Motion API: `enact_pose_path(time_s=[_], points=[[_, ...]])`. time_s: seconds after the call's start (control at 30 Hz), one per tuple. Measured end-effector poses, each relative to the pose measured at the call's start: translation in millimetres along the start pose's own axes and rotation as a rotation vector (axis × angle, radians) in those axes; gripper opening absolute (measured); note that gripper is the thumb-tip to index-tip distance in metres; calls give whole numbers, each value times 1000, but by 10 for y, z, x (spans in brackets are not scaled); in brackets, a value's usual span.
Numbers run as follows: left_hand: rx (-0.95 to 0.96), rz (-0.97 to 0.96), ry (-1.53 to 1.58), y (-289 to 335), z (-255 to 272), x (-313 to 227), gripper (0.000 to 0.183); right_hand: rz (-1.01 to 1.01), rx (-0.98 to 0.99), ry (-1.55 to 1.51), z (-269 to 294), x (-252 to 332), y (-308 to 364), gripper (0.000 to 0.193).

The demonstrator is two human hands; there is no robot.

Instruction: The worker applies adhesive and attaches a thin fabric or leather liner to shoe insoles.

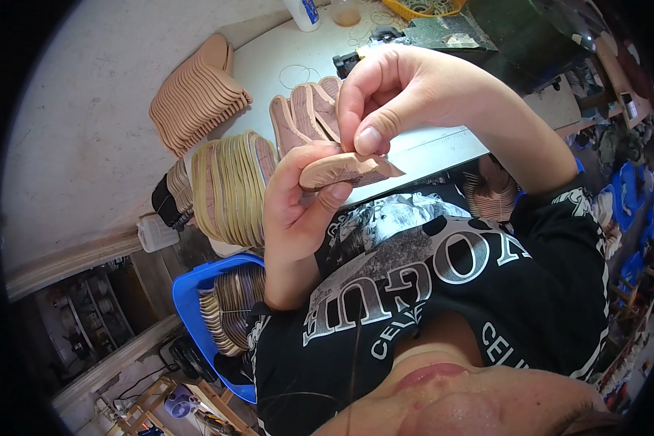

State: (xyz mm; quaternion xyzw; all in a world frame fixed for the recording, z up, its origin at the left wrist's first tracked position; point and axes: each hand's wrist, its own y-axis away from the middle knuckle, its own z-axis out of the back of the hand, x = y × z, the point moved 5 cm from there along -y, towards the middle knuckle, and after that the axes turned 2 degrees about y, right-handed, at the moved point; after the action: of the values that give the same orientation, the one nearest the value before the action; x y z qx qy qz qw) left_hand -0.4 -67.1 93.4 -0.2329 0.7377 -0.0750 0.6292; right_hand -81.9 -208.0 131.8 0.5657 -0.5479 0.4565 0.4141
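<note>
A tan, curved shoe insole is held up in front of my chest, above the near edge of the table. My left hand grips it from the left, thumb underneath and fingers over the top. With thumb and forefinger, my right hand pinches the insole's upper edge. Just behind my hands, several pinkish-brown insoles with pale rims lie overlapping on the white table; my right hand hides part of them.
To the left stand a fanned stack of tan insoles and a bundle with yellowish edges. A blue basket holds more bundles below. A white bottle, a cup and a yellow basket are at the back. A dark green machine is at right.
</note>
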Motion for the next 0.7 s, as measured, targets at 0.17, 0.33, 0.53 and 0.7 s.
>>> enact_pose_path(time_s=[0.17, 0.33, 0.53, 0.7], points=[[-23, 19, 47, -3, 22, 54, 30, 53, -50, 283, 19, 152, 19, 16], [-128, 85, 151, 1, 8, 125, 32, 332, -67, 892, -8, 361, 65, 11], [-172, 160, 20, 16, 33, 127, 33, 305, -102, 1179, -118, 521, 7, 7], [-96, 133, 15, 17, 18, 56, 32, 317, -102, 960, -94, 532, -16, 5]])
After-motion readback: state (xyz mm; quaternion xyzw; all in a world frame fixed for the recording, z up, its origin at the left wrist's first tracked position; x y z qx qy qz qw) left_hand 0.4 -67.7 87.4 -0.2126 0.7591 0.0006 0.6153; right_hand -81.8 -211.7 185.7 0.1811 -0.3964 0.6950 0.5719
